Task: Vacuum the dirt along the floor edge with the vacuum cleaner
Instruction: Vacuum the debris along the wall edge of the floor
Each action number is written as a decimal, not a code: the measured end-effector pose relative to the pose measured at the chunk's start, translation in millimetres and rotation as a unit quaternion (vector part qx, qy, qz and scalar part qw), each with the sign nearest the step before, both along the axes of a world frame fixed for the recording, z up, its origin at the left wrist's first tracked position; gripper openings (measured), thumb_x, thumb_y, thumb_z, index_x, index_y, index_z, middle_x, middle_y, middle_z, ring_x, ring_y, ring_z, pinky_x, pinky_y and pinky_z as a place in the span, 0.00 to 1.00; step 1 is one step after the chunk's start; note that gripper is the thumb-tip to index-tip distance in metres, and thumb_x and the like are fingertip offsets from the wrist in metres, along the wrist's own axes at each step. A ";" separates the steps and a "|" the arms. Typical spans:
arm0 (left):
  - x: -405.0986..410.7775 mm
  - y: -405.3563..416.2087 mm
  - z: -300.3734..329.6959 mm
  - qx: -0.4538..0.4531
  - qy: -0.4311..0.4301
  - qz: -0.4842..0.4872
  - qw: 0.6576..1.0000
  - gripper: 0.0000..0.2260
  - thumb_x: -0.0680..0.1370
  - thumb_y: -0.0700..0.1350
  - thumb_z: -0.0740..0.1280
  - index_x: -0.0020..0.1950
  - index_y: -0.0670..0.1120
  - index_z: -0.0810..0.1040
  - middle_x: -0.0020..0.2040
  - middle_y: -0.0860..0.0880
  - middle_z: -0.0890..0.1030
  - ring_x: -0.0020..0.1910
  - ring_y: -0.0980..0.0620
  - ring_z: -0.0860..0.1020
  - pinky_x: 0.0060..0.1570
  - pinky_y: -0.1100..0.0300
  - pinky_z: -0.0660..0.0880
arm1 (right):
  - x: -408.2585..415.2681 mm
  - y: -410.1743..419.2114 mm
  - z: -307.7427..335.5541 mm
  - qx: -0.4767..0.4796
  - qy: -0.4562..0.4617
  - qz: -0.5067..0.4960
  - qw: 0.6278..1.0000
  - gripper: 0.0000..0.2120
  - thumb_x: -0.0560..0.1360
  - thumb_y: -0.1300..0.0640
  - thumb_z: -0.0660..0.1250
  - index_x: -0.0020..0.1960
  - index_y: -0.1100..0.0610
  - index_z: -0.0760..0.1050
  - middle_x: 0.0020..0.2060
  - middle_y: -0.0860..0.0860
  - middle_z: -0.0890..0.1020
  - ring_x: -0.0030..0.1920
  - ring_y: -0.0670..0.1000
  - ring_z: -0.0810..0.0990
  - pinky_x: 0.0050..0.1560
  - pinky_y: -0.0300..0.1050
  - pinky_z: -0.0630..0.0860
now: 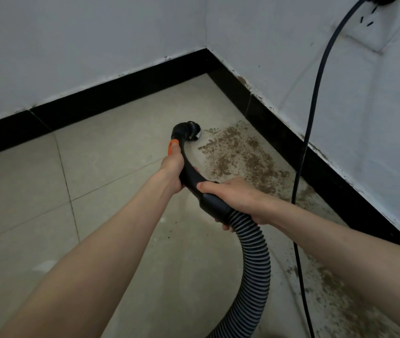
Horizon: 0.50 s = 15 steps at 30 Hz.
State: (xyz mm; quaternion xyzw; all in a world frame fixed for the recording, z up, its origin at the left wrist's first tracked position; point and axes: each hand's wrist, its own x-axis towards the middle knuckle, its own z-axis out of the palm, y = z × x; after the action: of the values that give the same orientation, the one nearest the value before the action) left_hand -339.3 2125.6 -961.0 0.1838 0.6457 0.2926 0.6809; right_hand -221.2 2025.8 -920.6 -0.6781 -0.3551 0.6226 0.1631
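I hold a black curved vacuum handle (189,172) with both hands. My left hand (172,168) grips it near the front, thumb resting on an orange button (172,147). My right hand (236,200) grips the rear of the handle where the ribbed grey-black hose (252,264) joins. The black nozzle (190,131) points down at the tiled floor, just left of a patch of brown dirt (238,154). The dirt spreads along the black skirting (291,142) of the right wall, and more lies lower right (335,301).
Two white walls meet in a corner (206,48) with black skirting at their base. A black power cable (313,113) hangs from a wall socket (379,0) at top right and runs down across the dirt to the floor. Beige tiles (96,167) lie to the left.
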 end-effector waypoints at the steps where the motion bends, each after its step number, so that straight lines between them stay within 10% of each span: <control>1: 2.8 -0.3 -0.1 0.001 -0.002 -0.006 1.000 0.25 0.79 0.64 0.56 0.52 0.42 0.73 0.34 0.46 0.75 0.31 0.49 0.74 0.31 0.57 0.73 | 1.8 -0.7 0.9 -0.003 -0.003 -0.004 1.000 0.27 0.73 0.41 0.70 0.54 0.66 0.76 0.38 0.61 0.80 0.26 0.55 0.78 0.24 0.41 0.74; 15: 54.1 24.0 -11.7 0.033 0.017 -0.061 0.997 0.28 0.78 0.64 0.58 0.64 0.41 0.72 0.42 0.46 0.75 0.38 0.49 0.74 0.47 0.54 0.75 | 33.7 5.0 -13.8 -0.012 0.018 -0.109 0.994 0.25 0.70 0.41 0.73 0.51 0.63 0.79 0.39 0.59 0.82 0.24 0.52 0.79 0.25 0.41 0.75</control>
State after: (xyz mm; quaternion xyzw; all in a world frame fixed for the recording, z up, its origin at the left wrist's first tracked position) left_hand -285.1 2149.5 -972.7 0.2501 0.6346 0.2691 0.6800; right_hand -187.6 2030.8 -934.3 -0.7032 -0.2684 0.6176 0.2283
